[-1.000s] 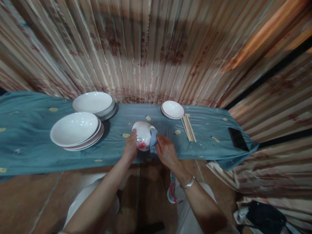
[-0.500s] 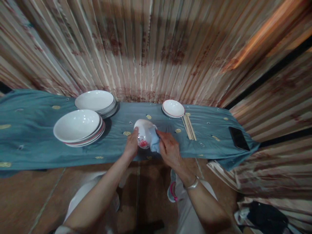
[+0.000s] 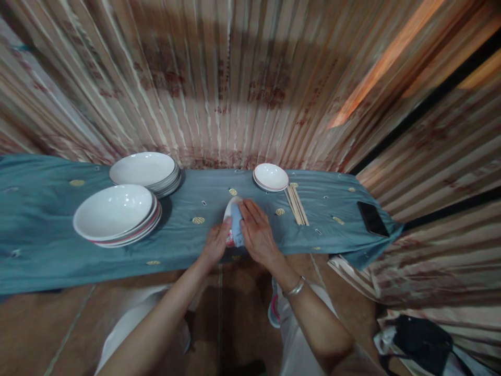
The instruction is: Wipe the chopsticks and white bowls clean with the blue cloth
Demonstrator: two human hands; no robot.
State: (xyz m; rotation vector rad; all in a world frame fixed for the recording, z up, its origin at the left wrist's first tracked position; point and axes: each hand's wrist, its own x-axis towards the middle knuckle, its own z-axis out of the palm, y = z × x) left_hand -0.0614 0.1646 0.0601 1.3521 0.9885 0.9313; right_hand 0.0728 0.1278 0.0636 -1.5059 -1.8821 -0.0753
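My left hand (image 3: 214, 244) is closed on the near left side of a small white bowl (image 3: 229, 209) with a red flower pattern. The bowl is tilted on its side, above the front part of the cloth-covered table. A light blue cloth (image 3: 237, 225) lies against the bowl, pressed there by my right hand (image 3: 257, 232), whose fingers are bent over it. Much of the bowl is hidden behind the cloth and my fingers.
On the left of the blue tablecloth (image 3: 188, 245) stand a stack of white bowls (image 3: 113, 211) and, behind it, a stack of white dishes (image 3: 143, 169). Small red-rimmed dishes (image 3: 271, 176), chopsticks (image 3: 297, 205) and a black phone (image 3: 372, 219) lie to the right. A pleated curtain (image 3: 203, 104) hangs behind.
The bowl has turned so that less of its flowered side shows. My right hand has moved up and over the cloth, covering more of the bowl. The view has shifted slightly.
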